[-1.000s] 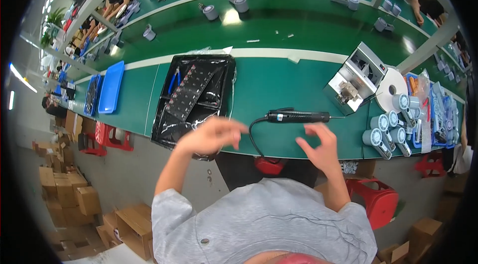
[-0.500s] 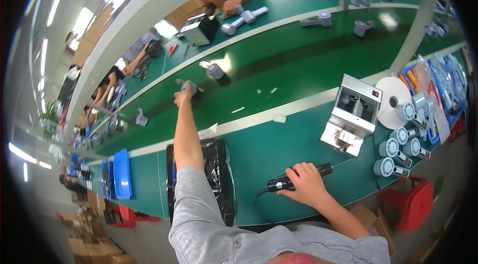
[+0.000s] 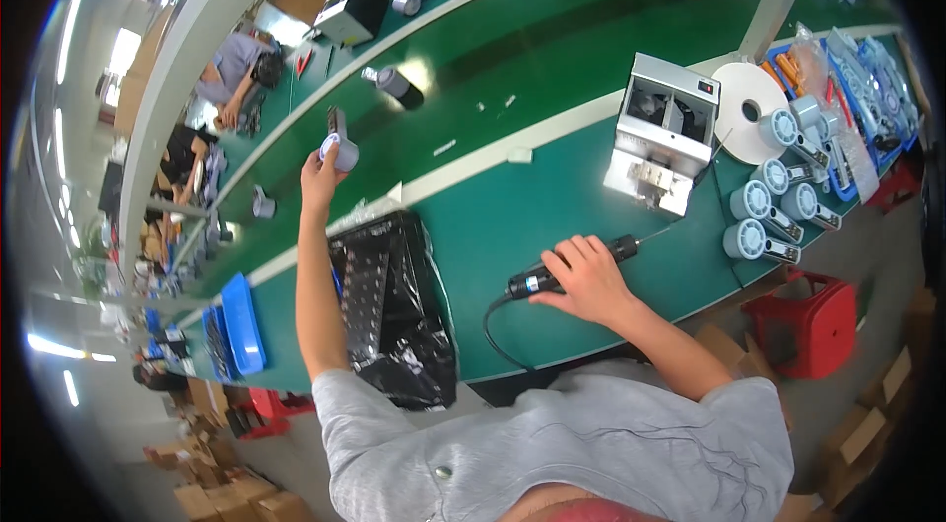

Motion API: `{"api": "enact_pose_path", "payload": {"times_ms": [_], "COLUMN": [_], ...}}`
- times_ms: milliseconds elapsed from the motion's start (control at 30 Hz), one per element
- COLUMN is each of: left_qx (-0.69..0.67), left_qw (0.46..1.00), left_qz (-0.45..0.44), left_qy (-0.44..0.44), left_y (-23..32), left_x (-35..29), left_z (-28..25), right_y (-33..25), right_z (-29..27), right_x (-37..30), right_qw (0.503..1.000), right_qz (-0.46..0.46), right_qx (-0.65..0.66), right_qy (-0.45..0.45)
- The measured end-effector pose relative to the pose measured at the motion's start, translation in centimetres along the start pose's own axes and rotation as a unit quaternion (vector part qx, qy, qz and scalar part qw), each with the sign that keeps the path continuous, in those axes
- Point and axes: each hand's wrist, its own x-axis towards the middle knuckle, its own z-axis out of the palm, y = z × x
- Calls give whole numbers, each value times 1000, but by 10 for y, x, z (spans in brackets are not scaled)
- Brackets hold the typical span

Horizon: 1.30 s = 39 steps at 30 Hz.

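Note:
My left hand [image 3: 321,177] reaches far out over the green conveyor belt [image 3: 552,39] and grips a grey round-headed part [image 3: 341,150] with a dark handle. My right hand [image 3: 581,278] rests on the near green bench [image 3: 512,217], closed around a black electric screwdriver [image 3: 552,271] whose cable loops back toward me. Between my arms lies a black tray in plastic wrap [image 3: 389,305].
A grey metal machine [image 3: 662,133] and a white tape roll [image 3: 749,110] stand to the right, with several grey round-headed parts [image 3: 774,212] beside them. More such parts ride the belt. Blue trays [image 3: 241,325] sit at left. Other people work across the belt. A red stool [image 3: 813,320] stands below.
My left arm stretched out from the black tray to the belt and took hold of a grey part. My right hand closed on the screwdriver and stays on the bench.

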Motion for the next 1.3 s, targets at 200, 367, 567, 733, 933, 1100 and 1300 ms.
{"api": "enact_pose_path", "payload": {"times_ms": [200, 367, 567, 733, 933, 1100, 1300], "left_qx": [-29, -71, 37, 161, 151, 147, 159], "left_qw": [981, 948, 942, 947, 966, 979, 978], "left_qz": [103, 58, 135, 197, 192, 139, 134], "left_qy": [-164, -306, -305, -195, -88, -36, -21], "left_y": [53, 61, 43, 57, 79, 70, 69], "left_x": [-228, -358, -397, -404, -406, -402, -405], "left_z": [24, 94, 111, 107, 157, 171, 180], "right_y": [-8, -15, -14, -15, -16, -18, -16], "right_z": [-39, -68, -87, -80, -73, -66, -50], "right_x": [-10, -40, -58, -68, -73, -76, -80], "right_qw": [976, 901, 808, 827, 838, 856, 862], "right_qz": [-104, 87, 192, 177, 152, 158, 117], "right_qx": [49, 233, 380, 368, 387, 374, 387], "right_qy": [185, 354, 407, 386, 354, 320, 304]}}
